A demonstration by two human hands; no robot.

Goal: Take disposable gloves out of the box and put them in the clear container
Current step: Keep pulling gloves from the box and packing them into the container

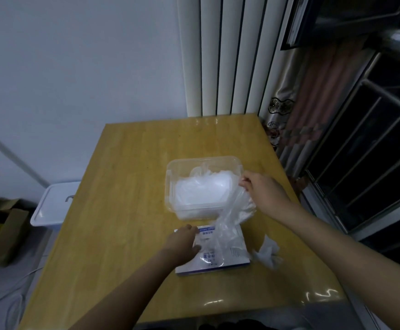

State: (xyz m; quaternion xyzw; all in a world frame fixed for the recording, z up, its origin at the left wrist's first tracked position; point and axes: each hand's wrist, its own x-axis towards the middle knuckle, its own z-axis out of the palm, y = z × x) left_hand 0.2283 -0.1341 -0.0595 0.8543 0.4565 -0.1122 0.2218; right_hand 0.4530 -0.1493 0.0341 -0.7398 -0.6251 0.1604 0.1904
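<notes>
A clear plastic container (177, 167) stands mid-table, holding a pile of thin translucent gloves (202, 190). Just in front of it lies a flat white and blue glove box (230, 263). My left hand (182, 244) rests on the box's left part, holding it down. My right hand (263, 189) is at the container's right rim and pinches a translucent glove (232, 217) that trails down to the box. Another crumpled glove (268, 254) lies on the table right of the box.
The wooden table (127, 186) is backed by a white wall and a white radiator (227, 55). A white lidded bin (51, 206) stands left of the table, brown cardboard (1, 234) beside it. A curtain and dark window frames are at the right.
</notes>
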